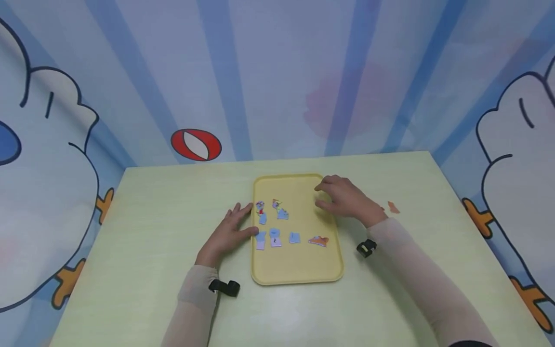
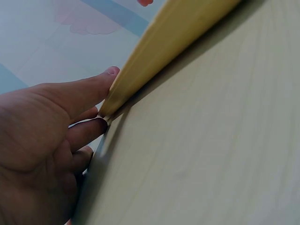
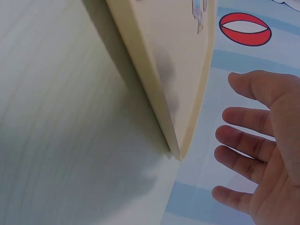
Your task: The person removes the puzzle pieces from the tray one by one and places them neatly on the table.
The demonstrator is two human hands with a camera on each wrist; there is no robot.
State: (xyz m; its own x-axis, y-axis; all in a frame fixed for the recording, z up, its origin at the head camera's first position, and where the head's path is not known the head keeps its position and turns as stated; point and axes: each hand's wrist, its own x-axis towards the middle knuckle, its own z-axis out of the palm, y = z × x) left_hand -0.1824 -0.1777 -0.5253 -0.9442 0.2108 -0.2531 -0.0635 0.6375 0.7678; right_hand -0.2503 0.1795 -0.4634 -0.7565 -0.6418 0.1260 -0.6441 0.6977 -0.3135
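A yellow tray (image 1: 299, 272) lies on the table, bearing several small flat picture pieces that look like puzzle pieces. Blue and lilac pieces (image 1: 275, 237) form a lower row, ending in an orange-brown piece (image 1: 318, 241). Above them are two small joined groups, one with a blue lower part (image 1: 282, 213). My left hand (image 1: 227, 236) rests at the tray's left side; its thumb (image 2: 96, 89) touches the outer wall in the left wrist view. My right hand (image 1: 344, 196) hovers over the upper right edge, fingers (image 3: 243, 140) spread and holding nothing.
Orange-brown pieces (image 1: 393, 207) lie on the table (image 1: 156, 217) right of the tray, one partly hidden by the right wrist. A patterned backdrop (image 1: 277, 82) with cartoon figures stands behind the table and at both sides. Both wrists wear black straps (image 1: 225, 287).
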